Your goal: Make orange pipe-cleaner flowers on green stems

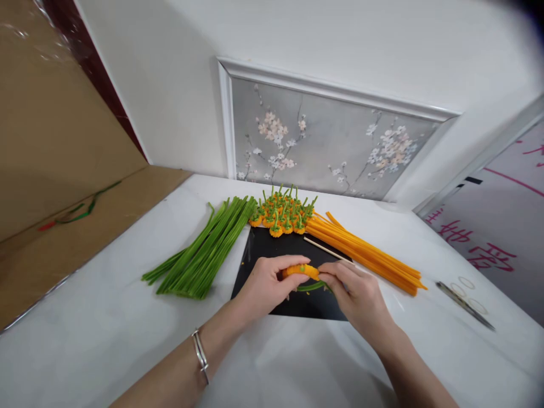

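Note:
My left hand (pixel 272 281) is closed on an orange pipe-cleaner piece (pixel 302 270), coiled and fuzzy, with a small green spot on it. At the right end of this piece, the fingertips of my right hand (pixel 355 289) pinch close together. A green pipe cleaner (pixel 311 287) curves below the orange piece and runs to my right fingers. Whether my right fingertips grip the orange end, the green stem or both is hard to see. Both hands are above a black mat (pixel 297 309).
Green pipe cleaners (pixel 204 255) lie at left, orange ones (pixel 365 252) at right. Several finished orange pumpkins with green stems (pixel 284 212) stand behind the mat. A thin wooden stick (pixel 325 248) crosses its edge. Tweezers (pixel 465 306) and clear rings (pixel 476 306) lie far right.

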